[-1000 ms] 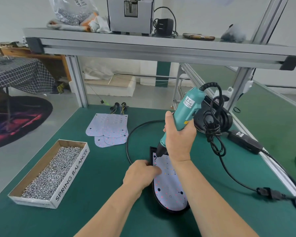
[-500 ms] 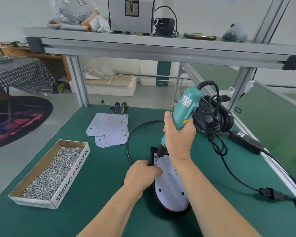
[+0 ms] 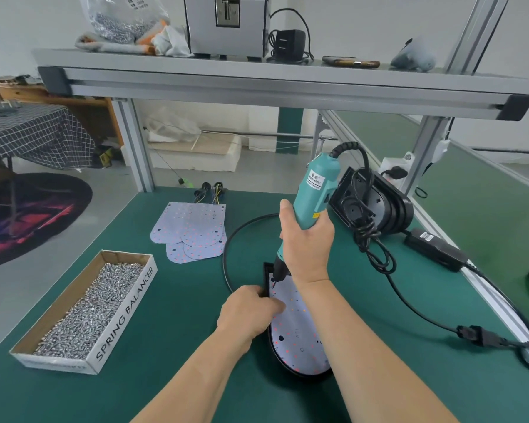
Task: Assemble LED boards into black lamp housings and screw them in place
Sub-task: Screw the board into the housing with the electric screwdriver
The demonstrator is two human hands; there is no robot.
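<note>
One LED board (image 3: 300, 331) sits in the black lamp housing (image 3: 303, 374) on the bench (image 3: 171, 377). It looks like a thin, stiff sheet, probably light and easy to scratch, so best steadied at its rim. The left hand (image 3: 248, 312) curls over the housing's left edge, fingertips on the board; the right hand (image 3: 307, 242) clamps the teal screwdriver (image 3: 315, 193) — bit at the board's far corner.

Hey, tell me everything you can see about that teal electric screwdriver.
The screwdriver has a teal, plastic-looking barrel with a white printed label, narrowing to a black nose and a thin bit. A ribbed black cable leaves its top. It stands nearly upright, top leaning right. The right hand grips its lower barrel. The bit tip sits at the far-left corner of the LED board, inside the black housing.
</note>
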